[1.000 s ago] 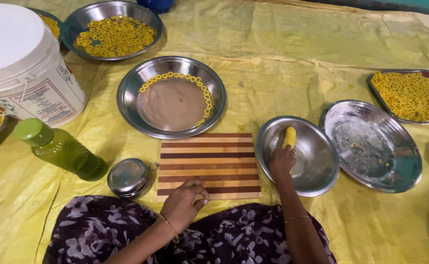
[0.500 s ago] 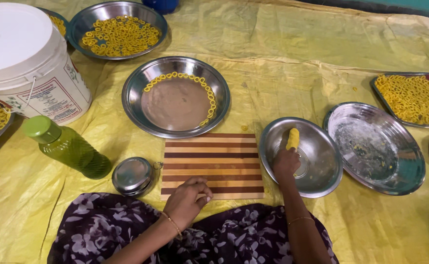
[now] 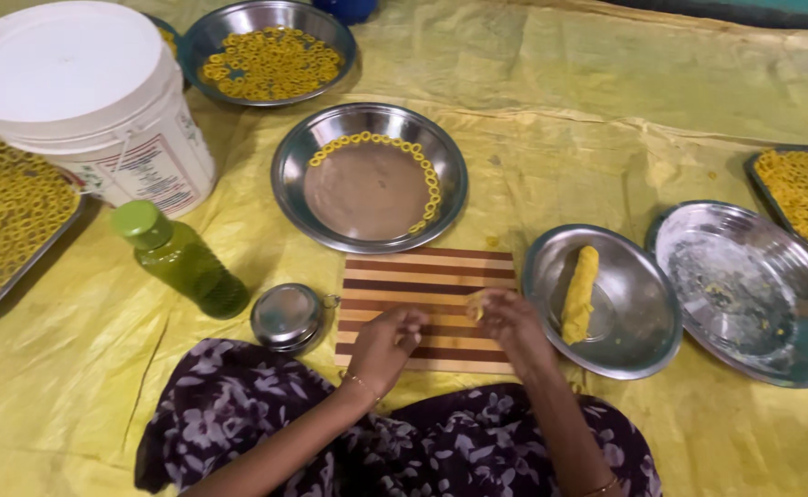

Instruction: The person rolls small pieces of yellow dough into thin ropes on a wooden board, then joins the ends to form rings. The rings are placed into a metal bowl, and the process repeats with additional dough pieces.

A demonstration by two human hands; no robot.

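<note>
- The right hand (image 3: 511,324) hovers over the right part of the striped wooden board (image 3: 427,308), its fingers pinched shut around a small piece of yellow dough (image 3: 475,305); the piece sits at the fingertips, on the hand's left side, facing the other hand.
- The left hand (image 3: 387,342) rests on the near left part of the board with its fingers curled; whether it holds anything cannot be told.
- The dough piece lies between the two hands, just right of the left hand, and the right hand is the one on it.
- The dough log (image 3: 580,293) lies in the steel bowl (image 3: 639,304) just right of the board, its long axis running near to far, tilted slightly right at the far end.
- The steel plate (image 3: 312,175) beyond the board carries a curved row of small yellow rings along its far and right rim; its middle looks bare.
- The far bowl (image 3: 203,37) is filled with rings.
- The tray at left (image 3: 26,271) and the tray at far right (image 3: 755,170) hold many more.
- The plate at right (image 3: 754,290) holds only crumbs and smears.
- A white lidded bucket (image 3: 81,101), a green bottle (image 3: 183,258) and a small round steel tin (image 3: 287,317) stand left of the board.
</note>
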